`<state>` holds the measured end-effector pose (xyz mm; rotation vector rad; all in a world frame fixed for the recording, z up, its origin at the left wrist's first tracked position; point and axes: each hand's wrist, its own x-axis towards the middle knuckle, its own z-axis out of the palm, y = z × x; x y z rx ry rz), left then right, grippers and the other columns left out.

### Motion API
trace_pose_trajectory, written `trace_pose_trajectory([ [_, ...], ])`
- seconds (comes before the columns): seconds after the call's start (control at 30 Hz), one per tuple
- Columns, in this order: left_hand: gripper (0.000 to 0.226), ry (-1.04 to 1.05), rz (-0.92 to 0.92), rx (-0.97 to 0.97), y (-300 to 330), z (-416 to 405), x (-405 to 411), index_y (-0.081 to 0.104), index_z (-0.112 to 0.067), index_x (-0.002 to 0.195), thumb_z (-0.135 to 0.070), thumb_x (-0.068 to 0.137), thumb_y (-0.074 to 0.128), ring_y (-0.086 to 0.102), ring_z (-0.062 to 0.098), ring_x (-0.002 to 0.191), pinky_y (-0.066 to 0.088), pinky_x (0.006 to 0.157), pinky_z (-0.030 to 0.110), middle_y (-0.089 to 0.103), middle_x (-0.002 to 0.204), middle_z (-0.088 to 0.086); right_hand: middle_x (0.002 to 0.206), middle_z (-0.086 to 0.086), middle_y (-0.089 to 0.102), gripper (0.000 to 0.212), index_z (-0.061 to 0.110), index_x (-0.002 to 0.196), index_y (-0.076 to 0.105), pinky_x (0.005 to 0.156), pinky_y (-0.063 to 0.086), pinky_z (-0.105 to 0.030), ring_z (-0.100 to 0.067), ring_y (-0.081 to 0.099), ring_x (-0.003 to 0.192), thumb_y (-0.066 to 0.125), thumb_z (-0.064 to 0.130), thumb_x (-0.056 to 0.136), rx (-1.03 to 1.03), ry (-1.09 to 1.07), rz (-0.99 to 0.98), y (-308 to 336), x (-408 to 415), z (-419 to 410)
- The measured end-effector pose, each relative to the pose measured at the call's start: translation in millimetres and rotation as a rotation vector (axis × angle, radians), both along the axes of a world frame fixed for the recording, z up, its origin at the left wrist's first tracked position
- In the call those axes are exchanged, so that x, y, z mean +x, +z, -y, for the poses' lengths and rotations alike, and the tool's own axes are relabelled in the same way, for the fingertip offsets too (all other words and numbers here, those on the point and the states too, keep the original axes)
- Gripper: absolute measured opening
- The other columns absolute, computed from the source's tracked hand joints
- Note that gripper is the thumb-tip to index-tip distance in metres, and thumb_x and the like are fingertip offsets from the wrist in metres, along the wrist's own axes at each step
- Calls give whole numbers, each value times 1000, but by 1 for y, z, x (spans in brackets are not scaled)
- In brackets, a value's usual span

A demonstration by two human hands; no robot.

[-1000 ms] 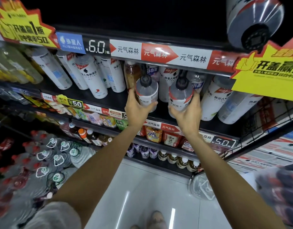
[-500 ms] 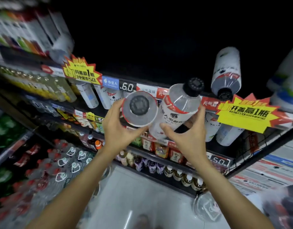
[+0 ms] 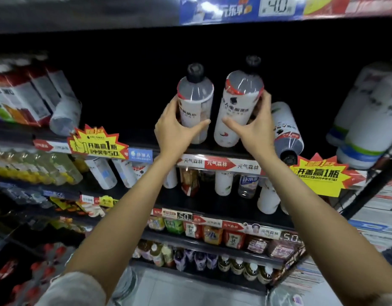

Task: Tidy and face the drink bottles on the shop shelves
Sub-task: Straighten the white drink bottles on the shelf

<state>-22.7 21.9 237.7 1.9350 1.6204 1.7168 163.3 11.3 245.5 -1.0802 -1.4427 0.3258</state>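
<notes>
Two white-labelled drink bottles with black caps stand upright side by side on a dark shelf (image 3: pixel 146 149). My left hand (image 3: pixel 172 129) wraps the left bottle (image 3: pixel 196 102) around its lower half. My right hand (image 3: pixel 255 127) grips the right bottle (image 3: pixel 237 107) from its right side. A third bottle of the same kind (image 3: pixel 284 131) lies tipped over just right of my right hand, its cap pointing toward me.
Larger white bottles (image 3: pixel 365 120) crowd the shelf's right end, boxed packs (image 3: pixel 20 96) its left. Yellow promo tags (image 3: pixel 95 143) (image 3: pixel 318 175) hang off the shelf edge. Lower shelves (image 3: pixel 212 208) hold several more bottles. The back of the shelf is dark.
Both hands have lifted the two bottles from the lower shelf up onto the shelf above and stood them upright. The camera has tilted upward.
</notes>
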Motion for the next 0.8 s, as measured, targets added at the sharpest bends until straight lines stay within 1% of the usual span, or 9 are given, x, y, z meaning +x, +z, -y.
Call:
trace_pose_trajectory([
  [0.03, 86, 3, -5, -16, 4, -10, 1, 54, -20, 129, -68, 60, 74, 60, 11, 112, 52, 91, 37, 65, 121, -6, 119, 11, 52, 82, 11, 137, 36, 88, 40, -5, 3, 50, 108, 82, 28, 71, -37, -22, 6, 5, 0, -9],
  [0.17, 81, 25, -18, -127, 12, -41, 8, 53, -27, 130, -65, 62, 76, 63, 16, 107, 52, 88, 37, 68, 117, -6, 127, -2, 59, 83, 15, 140, 36, 90, 46, -25, -15, 56, 115, 80, 33, 73, -179, -60, 42, 14, -2, -37],
  [0.27, 86, 27, -10, -135, 13, -56, 11, 47, -23, 134, -64, 64, 77, 62, 20, 110, 51, 88, 38, 66, 121, -2, 135, -8, 50, 84, 17, 143, 34, 100, 44, -33, -21, 51, 121, 79, 34, 74, -200, -57, 105, 16, -3, -47],
  [0.37, 92, -133, 26, -179, 9, -64, 7, 39, -22, 139, -59, 65, 79, 56, 17, 118, 49, 95, 40, 58, 131, 0, 136, -11, 36, 90, 24, 146, 30, 103, 42, -40, -29, 49, 120, 79, 37, 72, -265, -76, 206, 7, 0, -49],
  [0.47, 96, -400, 62, -264, 1, -65, -9, 23, -22, 149, -32, 73, 81, 44, 14, 130, 42, 107, 44, 44, 145, 2, 131, -10, 44, 105, 24, 148, 22, 93, 48, -48, -30, 54, 111, 83, 40, 64, -280, -171, 278, -10, -1, -43],
  [0.53, 98, -470, 34, -318, -2, -65, -17, 15, -22, 152, -16, 78, 78, 44, 10, 126, 42, 107, 42, 43, 145, 2, 122, -5, 54, 105, 23, 145, 20, 84, 50, -44, -26, 60, 102, 84, 37, 64, -238, -224, 247, -16, -5, -40],
  [0.6, 101, -433, 7, -311, -2, -68, -19, 15, -24, 152, -18, 76, 80, 49, 10, 118, 47, 102, 40, 48, 140, 3, 117, -3, 58, 95, 23, 141, 23, 77, 45, -33, -25, 61, 98, 83, 30, 68, -203, -251, 229, -16, -9, -43],
  [0.67, 103, -340, -19, -272, -5, -74, -14, 17, -28, 151, -28, 72, 83, 54, 13, 116, 49, 97, 43, 52, 137, 1, 122, -7, 58, 87, 22, 140, 23, 75, 40, -30, -28, 61, 103, 79, 25, 73, -183, -266, 263, -15, -13, -47],
  [0.8, 104, -168, -91, -218, -4, -95, 3, 18, -29, 149, -47, 69, 81, 58, 25, 118, 50, 91, 45, 52, 140, 1, 134, -14, 48, 85, 21, 146, 19, 82, 45, -40, -37, 55, 113, 73, 18, 81, -210, -311, 284, -9, -22, -69],
])
